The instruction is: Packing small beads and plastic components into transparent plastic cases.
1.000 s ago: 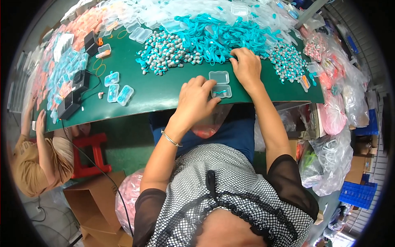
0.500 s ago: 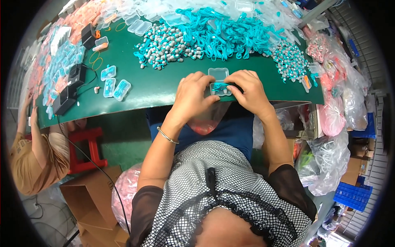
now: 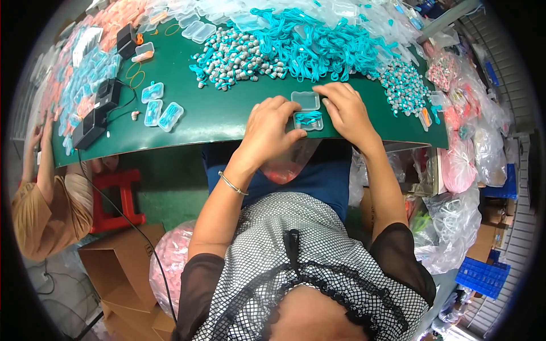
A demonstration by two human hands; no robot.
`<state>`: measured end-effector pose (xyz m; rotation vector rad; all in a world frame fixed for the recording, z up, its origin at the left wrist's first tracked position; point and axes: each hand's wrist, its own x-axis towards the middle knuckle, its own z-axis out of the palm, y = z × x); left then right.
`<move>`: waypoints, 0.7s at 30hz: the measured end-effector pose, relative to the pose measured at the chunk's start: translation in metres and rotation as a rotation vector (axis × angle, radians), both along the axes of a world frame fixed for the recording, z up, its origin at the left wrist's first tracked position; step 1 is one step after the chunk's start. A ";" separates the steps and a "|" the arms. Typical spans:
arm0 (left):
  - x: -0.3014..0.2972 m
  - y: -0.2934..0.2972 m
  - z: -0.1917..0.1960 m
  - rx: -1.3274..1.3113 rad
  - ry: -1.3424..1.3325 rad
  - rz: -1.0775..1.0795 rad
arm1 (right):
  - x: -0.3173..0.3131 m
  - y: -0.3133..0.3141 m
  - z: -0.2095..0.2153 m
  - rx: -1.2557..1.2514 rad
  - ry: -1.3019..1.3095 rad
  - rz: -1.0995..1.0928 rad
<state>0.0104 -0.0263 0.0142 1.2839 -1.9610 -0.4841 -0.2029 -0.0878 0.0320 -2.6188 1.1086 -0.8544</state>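
Observation:
A small clear plastic case [image 3: 306, 101] lies with its lid folded back near the table's front edge. Coiled teal cord [image 3: 308, 118] fills its lower half, and small grey-and-teal pieces show beside the cord. My left hand [image 3: 268, 128] grips the case at its left side, thumb at the near corner and fingers at the hinge. At the lid's right edge, my right hand [image 3: 348, 113] has its fingers bent and apart from the thumb, with nothing between them. Whether its forefinger touches the lid's far corner I cannot tell.
Grey-and-teal earplugs [image 3: 230, 59] and teal cords [image 3: 318, 45] are heaped at the far side. More earplugs [image 3: 402, 88] lie right. Several filled cases [image 3: 170, 116] and black boxes [image 3: 91, 128] sit left. A co-worker's arm [image 3: 46, 165] reaches in at far left.
My right hand has let go of the cord and moved up and right, off the case's lower half. The cord now lies inside the case. My left hand keeps its grip.

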 end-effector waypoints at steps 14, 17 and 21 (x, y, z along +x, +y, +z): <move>-0.001 0.005 -0.001 -0.122 -0.031 -0.011 | -0.009 0.016 0.003 0.132 -0.141 0.244; -0.005 0.003 -0.006 -0.168 -0.071 -0.010 | -0.003 0.029 -0.006 0.044 -0.129 0.182; -0.006 0.004 -0.006 -0.205 -0.053 -0.030 | -0.002 0.027 -0.012 0.077 -0.185 0.168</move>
